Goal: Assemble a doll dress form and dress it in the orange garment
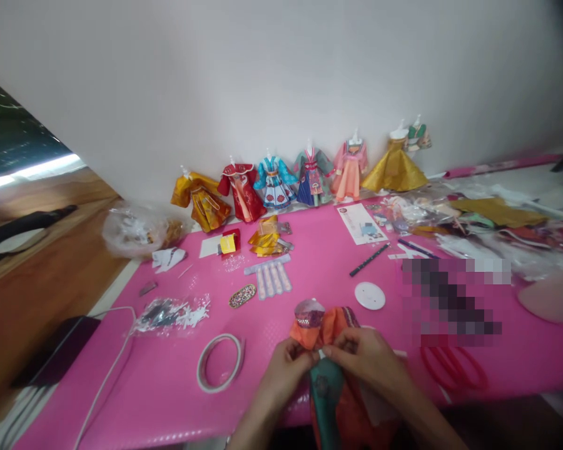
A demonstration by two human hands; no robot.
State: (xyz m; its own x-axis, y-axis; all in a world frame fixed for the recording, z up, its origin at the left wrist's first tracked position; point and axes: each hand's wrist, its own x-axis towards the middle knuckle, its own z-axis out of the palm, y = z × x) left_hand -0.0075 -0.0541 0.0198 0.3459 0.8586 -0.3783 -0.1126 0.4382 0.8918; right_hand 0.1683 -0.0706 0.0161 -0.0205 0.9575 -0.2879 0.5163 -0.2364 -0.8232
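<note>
At the near edge of the table, a doll dress in orange and green cloth [327,390] is between my hands. Its orange sleeves carry shiny purple bands, and the green part hangs down over orange cloth at the edge. My left hand [281,369] is closed, thumb and fingers pinching the dress from the left where orange meets green. From the right, my right hand [368,356] pinches the same spot, with fingertips almost touching the left ones. A small white bit [321,354] shows between the thumbs; what it is I cannot tell.
A roll of tape [200,369] lies left of my hands on the pink table cover [169,400]. Beyond are a white disc [370,295] and an oval patterned piece [242,296]. Several dressed doll forms [274,181] lean on the wall. Plastic bags and cloth [497,212] pile up right.
</note>
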